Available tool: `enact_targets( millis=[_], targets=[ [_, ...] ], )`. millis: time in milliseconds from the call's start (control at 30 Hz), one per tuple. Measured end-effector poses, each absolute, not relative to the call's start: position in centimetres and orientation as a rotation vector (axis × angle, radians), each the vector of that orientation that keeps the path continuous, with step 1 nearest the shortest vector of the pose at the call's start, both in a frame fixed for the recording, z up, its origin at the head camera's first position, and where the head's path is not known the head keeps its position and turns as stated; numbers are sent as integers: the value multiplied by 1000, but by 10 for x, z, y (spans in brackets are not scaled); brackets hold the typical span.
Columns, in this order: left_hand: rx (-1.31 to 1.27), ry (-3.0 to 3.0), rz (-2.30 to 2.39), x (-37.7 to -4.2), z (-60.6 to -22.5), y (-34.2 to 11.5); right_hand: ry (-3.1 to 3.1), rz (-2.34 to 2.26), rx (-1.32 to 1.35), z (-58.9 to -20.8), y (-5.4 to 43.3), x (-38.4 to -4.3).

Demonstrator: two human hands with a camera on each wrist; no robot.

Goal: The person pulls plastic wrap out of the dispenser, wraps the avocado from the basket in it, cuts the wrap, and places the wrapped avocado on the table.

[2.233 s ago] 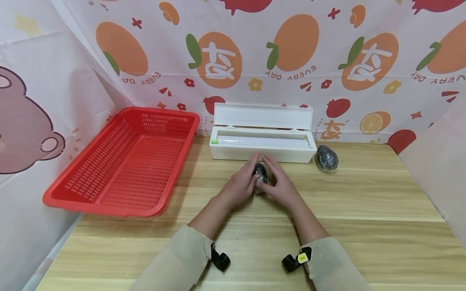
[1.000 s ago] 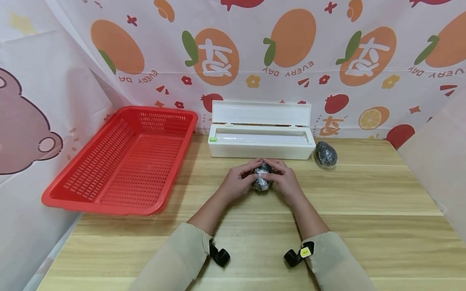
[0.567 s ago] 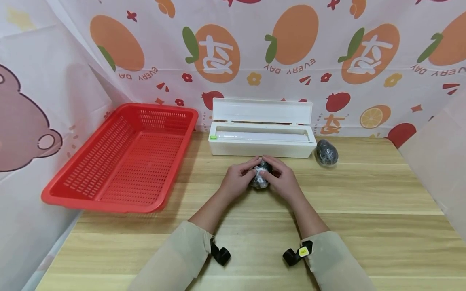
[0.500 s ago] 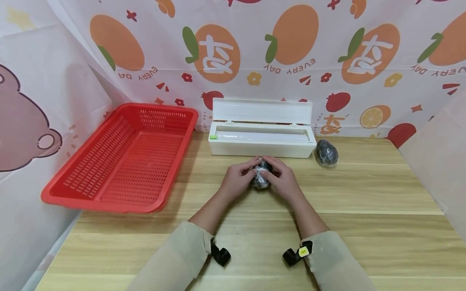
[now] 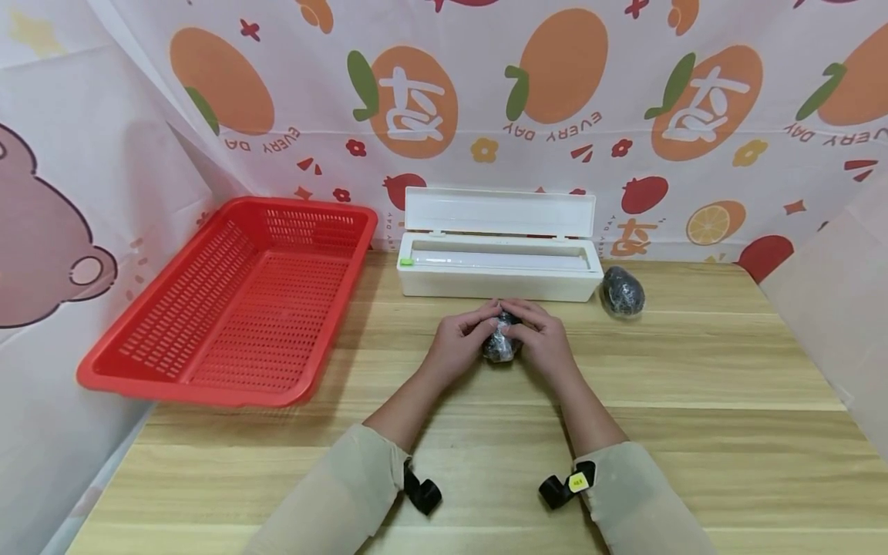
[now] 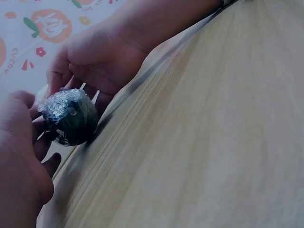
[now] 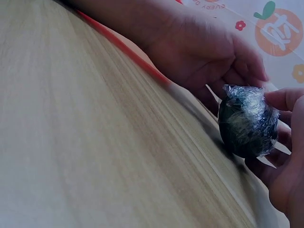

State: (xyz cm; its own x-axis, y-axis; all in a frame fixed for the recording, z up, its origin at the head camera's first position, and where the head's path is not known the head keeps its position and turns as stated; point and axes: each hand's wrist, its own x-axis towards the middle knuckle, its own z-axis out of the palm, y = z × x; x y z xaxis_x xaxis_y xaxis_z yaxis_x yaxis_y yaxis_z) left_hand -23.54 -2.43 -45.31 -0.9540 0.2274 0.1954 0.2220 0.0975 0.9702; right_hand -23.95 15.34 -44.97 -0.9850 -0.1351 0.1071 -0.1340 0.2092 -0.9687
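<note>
A dark, egg-shaped fruit, seemingly an avocado [image 5: 500, 348], is wrapped in crinkled clear cling film. It sits between both hands in front of the white box. My left hand [image 5: 454, 344] curls round its left side, and my right hand [image 5: 548, 344] holds the right side. Both thumbs lie on the near upper part of the film, while the fingertips meet at the far end. Bunched film shows on the avocado [image 6: 71, 118] in the left wrist view. From the right wrist, the wrapped avocado [image 7: 249, 123] appears held between the fingers of both hands, close to the tabletop.
Behind the hands stands a white cling film dispenser [image 5: 499, 287], lid raised, a roll inside and a green slider at its left. Right of it lies another wrapped avocado [image 5: 622, 292]. A red slotted basket [image 5: 340, 324] stands at left on the wooden table [image 5: 694, 385].
Earlier the fingers reached forward along the avocado; now they curl in with fingertips together and thumbs on top. The avocado has turned and shifted slightly right. The head view has tilted a little.
</note>
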Motion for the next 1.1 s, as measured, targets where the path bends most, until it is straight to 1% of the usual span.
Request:
enact_targets(
  millis=[133,433,567,700,867,1100],
  targets=[
    [468,2380,2052,-236,-454,-23,2462,-1938,-288,-449,152,-237],
    [322,2467,2085,-236,-452,-17,2650,-1774,-367,-454,150,-234],
    [335,2483,2074,-235,-451,-16,2673,-1793,-349,-454,149,-236],
    [310,2371,2159,-236,-451,-17,2612,-1851,-323,-453,150,-236],
    [298,2256,2245,-238,-451,-19,2564,-1901,-383,-454,151,-237],
    [335,2427,2109,-236,-453,-19,2747,-1786,-426,-454,150,-238]
  ],
)
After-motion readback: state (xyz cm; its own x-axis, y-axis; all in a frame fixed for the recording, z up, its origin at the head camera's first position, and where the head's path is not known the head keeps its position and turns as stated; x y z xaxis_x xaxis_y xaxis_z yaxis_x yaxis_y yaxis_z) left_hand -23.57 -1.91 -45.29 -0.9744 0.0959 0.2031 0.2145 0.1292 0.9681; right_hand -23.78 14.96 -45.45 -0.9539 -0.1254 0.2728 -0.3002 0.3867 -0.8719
